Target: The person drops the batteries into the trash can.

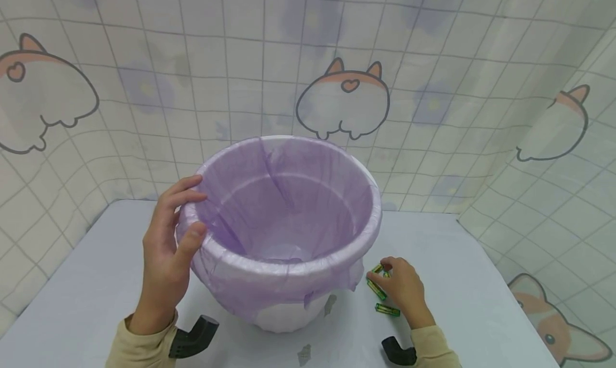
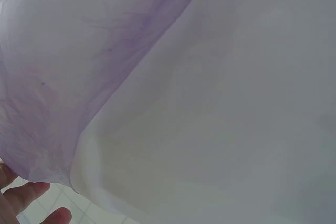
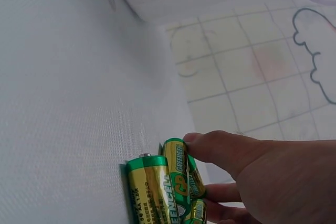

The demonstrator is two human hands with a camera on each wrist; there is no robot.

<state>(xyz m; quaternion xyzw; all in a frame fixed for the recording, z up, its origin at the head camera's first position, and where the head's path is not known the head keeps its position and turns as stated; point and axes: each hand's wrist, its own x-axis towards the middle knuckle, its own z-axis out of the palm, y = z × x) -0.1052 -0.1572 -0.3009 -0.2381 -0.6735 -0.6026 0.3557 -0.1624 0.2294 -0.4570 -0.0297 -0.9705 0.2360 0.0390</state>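
A white trash bin (image 1: 284, 315) stands on the table, lined with a translucent purple bag (image 1: 308, 207) folded over its rim. My left hand (image 1: 168, 245) holds the bin's left rim, thumb and fingers bent over the bag's edge. In the left wrist view, the bag (image 2: 110, 61) and the bin's side (image 2: 210, 108) fill most of the picture. To the bin's right, my right hand (image 1: 404, 288) has thumb and fingers around a small group of green and gold batteries (image 3: 178, 174), touching them. One battery (image 1: 387, 309) lies apart, nearer me.
Beneath everything is a white table (image 1: 433, 239). A tiled-pattern curtain (image 1: 231, 63) with cartoon dogs hangs behind and at the sides. Grey patches (image 1: 305, 354) mark the tabletop before the bin. Black wrist mounts (image 1: 194, 337) sit on both sleeves.
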